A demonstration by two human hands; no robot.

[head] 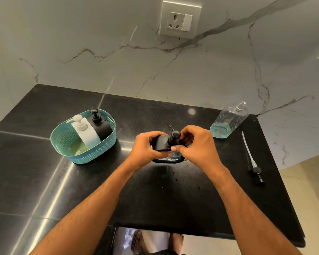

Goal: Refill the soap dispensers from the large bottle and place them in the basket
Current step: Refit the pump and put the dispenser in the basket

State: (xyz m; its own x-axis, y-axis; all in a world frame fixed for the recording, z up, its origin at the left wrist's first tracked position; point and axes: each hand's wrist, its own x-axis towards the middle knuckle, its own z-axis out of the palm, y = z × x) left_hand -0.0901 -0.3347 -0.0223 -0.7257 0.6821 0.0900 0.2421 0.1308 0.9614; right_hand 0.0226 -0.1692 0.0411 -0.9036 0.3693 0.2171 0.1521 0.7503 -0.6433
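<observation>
A black soap dispenser (pixel 161 142) stands on the black counter in the middle, with bluish liquid showing at its base. My left hand (pixel 145 146) grips its body from the left. My right hand (pixel 193 144) has its fingers closed around the black pump head (pixel 175 135) on top. A teal woven basket (pixel 63 144) at the left holds a white dispenser (pixel 86 131) and a black dispenser (pixel 99 124), both upright. The large clear bottle (pixel 228 122) stands uncapped at the back right, with a little blue liquid at its bottom.
A loose pump with a long white tube (pixel 251 159) lies on the counter (pixel 155 199) by its right edge. A marble wall with a power socket (pixel 180 20) rises behind. The counter's front edge is near me, with the floor and bare feet below.
</observation>
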